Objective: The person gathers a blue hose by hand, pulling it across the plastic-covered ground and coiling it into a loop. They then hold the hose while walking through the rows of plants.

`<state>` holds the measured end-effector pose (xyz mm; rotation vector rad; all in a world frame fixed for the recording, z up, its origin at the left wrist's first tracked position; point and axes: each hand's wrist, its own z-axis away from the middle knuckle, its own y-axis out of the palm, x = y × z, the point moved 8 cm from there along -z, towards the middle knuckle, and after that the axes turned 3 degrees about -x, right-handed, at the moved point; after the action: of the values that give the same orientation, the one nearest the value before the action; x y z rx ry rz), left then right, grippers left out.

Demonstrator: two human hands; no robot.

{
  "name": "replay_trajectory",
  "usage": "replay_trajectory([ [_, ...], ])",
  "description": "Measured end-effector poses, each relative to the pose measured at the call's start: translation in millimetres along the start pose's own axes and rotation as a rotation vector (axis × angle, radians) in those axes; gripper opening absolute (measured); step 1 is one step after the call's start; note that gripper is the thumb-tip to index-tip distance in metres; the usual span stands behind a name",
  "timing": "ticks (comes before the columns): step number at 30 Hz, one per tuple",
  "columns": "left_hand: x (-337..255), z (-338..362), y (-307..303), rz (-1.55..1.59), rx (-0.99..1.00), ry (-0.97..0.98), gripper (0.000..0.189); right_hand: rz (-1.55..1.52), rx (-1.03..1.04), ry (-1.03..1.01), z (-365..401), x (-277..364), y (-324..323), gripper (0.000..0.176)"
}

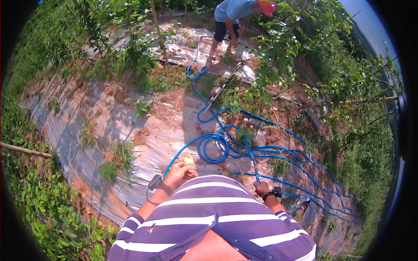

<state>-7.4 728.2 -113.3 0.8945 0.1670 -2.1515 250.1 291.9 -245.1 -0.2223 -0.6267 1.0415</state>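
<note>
Outdoor daylight, v. bright, hard sun; exact angle can't be read. Strong glare on the plastic sheeting (152,139), nr blown-out in spots, esp. lower L of ctr & top ctr by the bent-over person (230,11). Dark shadows cross the sheeting, incl. a broad patch approx. mid-pic; dappled light/shade on foliage (278,56). White stripes of the shirt (209,209) v. bright, close to clipping. Blue hose (251,157) well lit, colour strong. Heavy fisheye distortion: sky (368,19) & horizon tilt/curve at R edge, black vignette at corners & sides. Ctr fairly sharp; fine detail soft at L hand (179,171); outer greenery smeary.
</note>
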Motion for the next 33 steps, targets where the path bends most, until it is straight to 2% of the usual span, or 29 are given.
replay_trajectory([
  [14,-0.7,3.5,-2.7,-0.024,-0.050,-0.025,0.017,-0.027,0.082,0.031,14.6,0.8,7.3,0.042],
  [16,1.8,0.7,-3.6,-0.047,-0.044,-0.021,0.017,-0.051,0.066,0.050,16.7,3.8,6.4,0.028],
  [22,3.8,-0.6,-6.2,-0.038,-0.041,-0.008,0.015,-0.059,0.045,0.081,16.4,8.8,2.4,0.030],
  [27,7.9,-2.0,-6.1,-0.029,-0.036,-0.005,0.015,0.028,0.115,0.042,20.3,29.6,7.4,0.032],
  [30,7.8,-0.8,-6.6,-0.010,-0.018,0.007,0.015,0.050,0.138,0.047,47.2,63.0,4.6,0.032],
  [32,2.1,0.4,-3.6,-0.004,-0.014,0.012,0.015,0.000,0.235,-0.047,61.4,90.3,8.9,0.031],
  [33,5.5,-1.8,-4.8,-0.011,-0.015,-0.006,0.015,0.061,0.208,-0.063,73.3,106.6,5.5,0.030],
])
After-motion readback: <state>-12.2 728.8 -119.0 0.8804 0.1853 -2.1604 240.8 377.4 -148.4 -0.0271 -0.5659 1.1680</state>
